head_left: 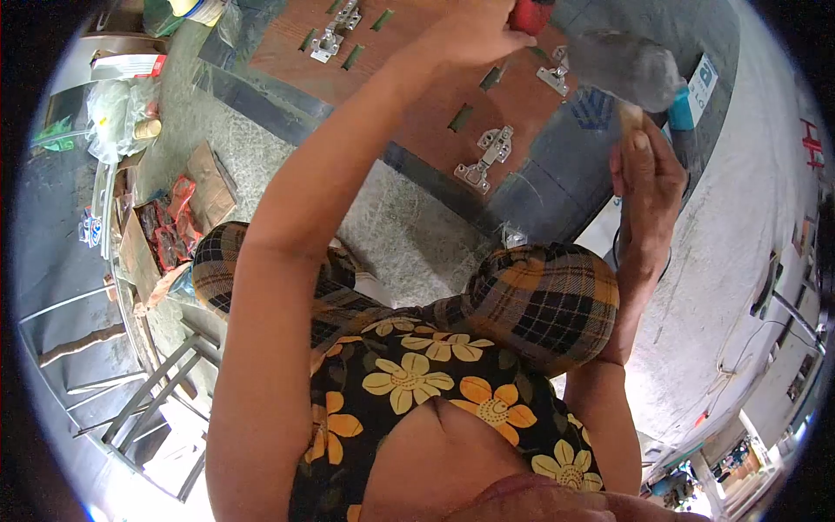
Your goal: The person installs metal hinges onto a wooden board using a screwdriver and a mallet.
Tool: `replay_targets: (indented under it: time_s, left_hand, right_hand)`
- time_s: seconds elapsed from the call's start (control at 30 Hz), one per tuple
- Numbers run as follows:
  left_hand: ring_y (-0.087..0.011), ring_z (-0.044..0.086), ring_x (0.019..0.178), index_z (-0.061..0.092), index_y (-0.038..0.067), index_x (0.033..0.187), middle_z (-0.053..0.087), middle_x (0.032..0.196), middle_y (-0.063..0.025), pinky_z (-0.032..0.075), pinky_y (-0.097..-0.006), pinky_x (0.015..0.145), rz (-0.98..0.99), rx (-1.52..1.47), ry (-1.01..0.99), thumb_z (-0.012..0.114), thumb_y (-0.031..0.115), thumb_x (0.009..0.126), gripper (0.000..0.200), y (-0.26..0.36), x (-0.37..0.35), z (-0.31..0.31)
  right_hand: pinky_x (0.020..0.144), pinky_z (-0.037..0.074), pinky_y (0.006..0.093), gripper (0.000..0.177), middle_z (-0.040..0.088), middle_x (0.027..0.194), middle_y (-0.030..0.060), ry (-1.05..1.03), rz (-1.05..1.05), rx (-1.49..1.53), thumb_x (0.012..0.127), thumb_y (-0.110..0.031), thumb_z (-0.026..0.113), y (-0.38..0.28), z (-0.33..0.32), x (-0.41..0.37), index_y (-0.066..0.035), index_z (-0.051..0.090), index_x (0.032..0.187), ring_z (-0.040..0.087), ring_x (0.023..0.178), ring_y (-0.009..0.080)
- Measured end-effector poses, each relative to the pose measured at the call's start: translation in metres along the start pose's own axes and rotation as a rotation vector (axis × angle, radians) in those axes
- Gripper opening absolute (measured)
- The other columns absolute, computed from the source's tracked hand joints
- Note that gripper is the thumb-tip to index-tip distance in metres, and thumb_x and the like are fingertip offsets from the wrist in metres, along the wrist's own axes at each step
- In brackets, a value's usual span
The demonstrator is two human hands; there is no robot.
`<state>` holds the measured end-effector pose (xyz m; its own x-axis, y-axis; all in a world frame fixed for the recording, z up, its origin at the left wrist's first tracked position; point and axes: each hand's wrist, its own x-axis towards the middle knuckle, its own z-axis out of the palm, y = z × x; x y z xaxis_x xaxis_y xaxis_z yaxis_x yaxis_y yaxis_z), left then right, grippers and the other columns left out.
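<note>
Near the top edge, my left hand [483, 33] is closed around a red-handled tool [529, 16]; the tool's far end is out of view. My right hand [651, 187] grips the pale wooden handle of a mallet [622, 68], whose thick grey head is raised just right of the red handle. Below both lies a reddish-brown wooden board [409, 130] with several rectangular slots. Metal cabinet hinges rest on it: one hinge [487, 159] at the near right corner, another hinge [336, 33] at the left, and a third hinge [554, 74] partly behind the mallet head.
The board lies on a dark tiled surface [557, 187]. A blue and white box [693, 94] stands at its right. Left on the concrete floor are clear plastic bags [117, 117], an open cardboard box [143, 235] with red wrapping, and metal frames [161, 378]. My plaid-covered knees [548, 300] are close below.
</note>
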<state>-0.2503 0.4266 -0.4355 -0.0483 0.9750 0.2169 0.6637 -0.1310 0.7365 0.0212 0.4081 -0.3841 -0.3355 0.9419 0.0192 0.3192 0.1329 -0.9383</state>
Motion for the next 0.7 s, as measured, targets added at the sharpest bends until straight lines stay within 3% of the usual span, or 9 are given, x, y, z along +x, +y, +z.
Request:
replay_targets:
  time_s: [0.2,0.5,0.7]
  left_hand:
    - [-0.0397,0.063,0.084,0.054,-0.002,0.104,0.063,0.091,-0.0243,0.05,-0.0451,0.074,0.053,0.143,0.035,0.076,0.022,0.08,0.041,-0.015,-0.017,0.011]
    - [-0.0425,0.061,0.099,0.048,-0.004,0.13,0.062,0.107,-0.028,0.049,-0.0448,0.085,0.133,-0.046,0.111,0.073,0.017,0.081,0.059,-0.012,-0.027,0.02]
    - [-0.0418,0.061,0.1,0.049,-0.002,0.13,0.062,0.109,-0.0269,0.049,-0.0447,0.086,0.072,0.089,0.009,0.072,0.015,0.081,0.057,-0.003,-0.025,0.017]
  right_hand:
    - [0.048,0.033,0.0214,0.044,0.055,0.068,0.0002,0.054,-0.049,0.123,0.098,-0.035,0.059,-0.004,0.002,-0.006,-0.003,0.062,0.128,0.043,0.055,0.0045]
    - [0.048,0.033,0.0212,0.042,0.056,0.068,0.0011,0.054,-0.064,0.127,0.097,-0.032,0.061,-0.002,0.002,-0.012,-0.003,0.062,0.127,0.043,0.055,0.0046]
    - [0.048,0.033,0.021,0.041,0.057,0.068,0.0011,0.05,-0.111,0.109,0.097,-0.032,0.062,-0.006,0.003,-0.007,-0.003,0.063,0.126,0.045,0.055,0.0048]
